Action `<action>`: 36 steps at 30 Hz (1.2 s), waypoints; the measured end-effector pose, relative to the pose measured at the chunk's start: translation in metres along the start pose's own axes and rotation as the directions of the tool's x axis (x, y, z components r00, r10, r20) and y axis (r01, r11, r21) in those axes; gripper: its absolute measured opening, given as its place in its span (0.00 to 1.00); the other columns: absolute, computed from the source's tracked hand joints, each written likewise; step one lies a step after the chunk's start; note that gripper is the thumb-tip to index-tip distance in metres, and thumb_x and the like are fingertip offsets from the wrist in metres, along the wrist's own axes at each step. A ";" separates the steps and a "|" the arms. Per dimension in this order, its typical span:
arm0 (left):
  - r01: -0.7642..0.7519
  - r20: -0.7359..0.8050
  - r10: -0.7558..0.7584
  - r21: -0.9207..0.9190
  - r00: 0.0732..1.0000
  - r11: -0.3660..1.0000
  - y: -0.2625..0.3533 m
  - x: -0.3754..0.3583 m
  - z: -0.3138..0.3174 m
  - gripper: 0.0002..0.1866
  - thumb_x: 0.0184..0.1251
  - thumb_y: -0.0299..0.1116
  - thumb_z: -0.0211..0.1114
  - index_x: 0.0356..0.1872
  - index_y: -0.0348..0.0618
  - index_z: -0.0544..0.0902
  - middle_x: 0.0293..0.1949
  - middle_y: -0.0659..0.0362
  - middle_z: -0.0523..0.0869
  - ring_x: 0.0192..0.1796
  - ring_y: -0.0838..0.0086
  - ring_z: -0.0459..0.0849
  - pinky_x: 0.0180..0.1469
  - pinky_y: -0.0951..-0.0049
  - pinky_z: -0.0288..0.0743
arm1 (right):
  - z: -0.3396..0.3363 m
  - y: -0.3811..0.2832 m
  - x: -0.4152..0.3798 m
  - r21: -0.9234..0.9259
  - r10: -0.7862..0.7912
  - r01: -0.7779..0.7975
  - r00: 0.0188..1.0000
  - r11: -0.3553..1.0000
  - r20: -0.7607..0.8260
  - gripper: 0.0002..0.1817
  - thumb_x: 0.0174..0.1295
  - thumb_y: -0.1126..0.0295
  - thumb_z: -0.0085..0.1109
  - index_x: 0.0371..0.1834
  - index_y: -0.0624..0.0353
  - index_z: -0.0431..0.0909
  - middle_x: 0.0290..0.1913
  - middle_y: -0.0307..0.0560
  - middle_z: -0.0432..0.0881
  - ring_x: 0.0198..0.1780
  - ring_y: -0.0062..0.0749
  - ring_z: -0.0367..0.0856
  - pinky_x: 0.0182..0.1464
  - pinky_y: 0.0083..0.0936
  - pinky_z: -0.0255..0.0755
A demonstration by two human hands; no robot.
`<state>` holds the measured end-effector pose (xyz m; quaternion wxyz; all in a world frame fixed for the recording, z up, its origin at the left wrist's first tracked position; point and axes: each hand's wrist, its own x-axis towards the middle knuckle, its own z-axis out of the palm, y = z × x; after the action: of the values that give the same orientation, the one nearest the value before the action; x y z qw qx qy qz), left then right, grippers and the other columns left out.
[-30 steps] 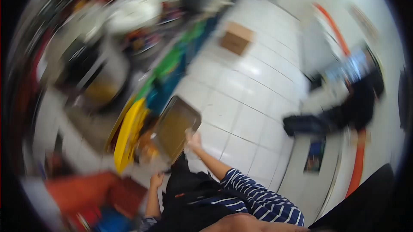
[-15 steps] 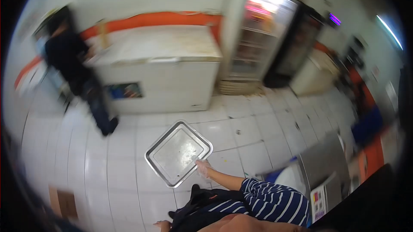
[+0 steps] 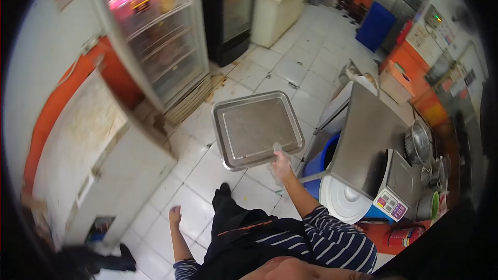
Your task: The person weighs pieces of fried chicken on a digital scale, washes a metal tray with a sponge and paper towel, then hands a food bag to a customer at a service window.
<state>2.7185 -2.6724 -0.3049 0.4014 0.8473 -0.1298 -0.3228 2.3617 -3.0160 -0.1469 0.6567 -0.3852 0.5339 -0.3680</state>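
My right hand (image 3: 281, 167), in a clear plastic glove, grips the near edge of a shallow rectangular metal tray (image 3: 258, 126). The tray has rounded corners and hangs out in front of me above the floor, its inside facing up with nothing lying in it. Down by my side, my left hand (image 3: 176, 215) looks bare, its fingers curled in with nothing visible in them. No object touches it.
On the right stands a steel table (image 3: 371, 134) with a digital scale (image 3: 392, 205) and a metal bowl (image 3: 417, 142). Beside it are a white-lidded bucket (image 3: 345, 199) and a blue bin (image 3: 314, 173). A chest freezer (image 3: 124, 176) and glass-door fridge (image 3: 166, 57) line the left. Another person's leg (image 3: 101, 259) shows lower left.
My view has turned right toward the fridges and steel table. The tray, still in my right hand, has rotated with me. My left arm has come further into view.
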 end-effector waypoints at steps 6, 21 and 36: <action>-0.560 0.494 0.475 0.029 0.728 0.828 0.375 0.129 0.182 0.23 0.59 0.46 0.52 0.46 0.34 0.72 0.36 0.54 0.79 0.35 0.76 0.75 0.37 0.77 0.69 | -0.019 -0.092 0.053 0.293 0.044 0.021 0.976 0.956 -0.212 0.09 0.51 0.69 0.48 0.36 0.58 0.69 0.17 0.34 0.59 0.18 0.18 0.59 0.19 0.16 0.56; -0.136 0.990 0.119 -0.128 -0.073 0.982 0.573 0.030 0.525 0.21 0.60 0.42 0.54 0.40 0.29 0.73 0.39 0.55 0.77 0.41 0.72 0.75 0.45 0.75 0.67 | -0.055 -0.134 0.089 0.610 0.508 0.228 0.380 0.759 -0.773 0.23 0.53 0.55 0.50 0.44 0.62 0.70 0.30 0.52 0.75 0.25 0.30 0.74 0.23 0.25 0.67; -0.181 0.981 0.120 -0.147 -0.156 0.972 0.471 -0.102 0.617 0.23 0.61 0.47 0.51 0.42 0.32 0.73 0.38 0.58 0.77 0.42 0.74 0.72 0.45 0.76 0.65 | 0.035 -0.042 -0.086 0.029 0.258 0.970 -0.035 0.242 -0.966 0.50 0.45 0.27 0.29 0.65 0.43 0.25 0.67 0.46 0.27 0.66 0.55 0.36 0.56 0.65 0.35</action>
<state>2.2575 -3.2951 -0.1892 0.1831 0.3009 -0.4905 -0.7971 2.3796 -2.9528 -0.0686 0.0453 0.1706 0.3438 -0.9223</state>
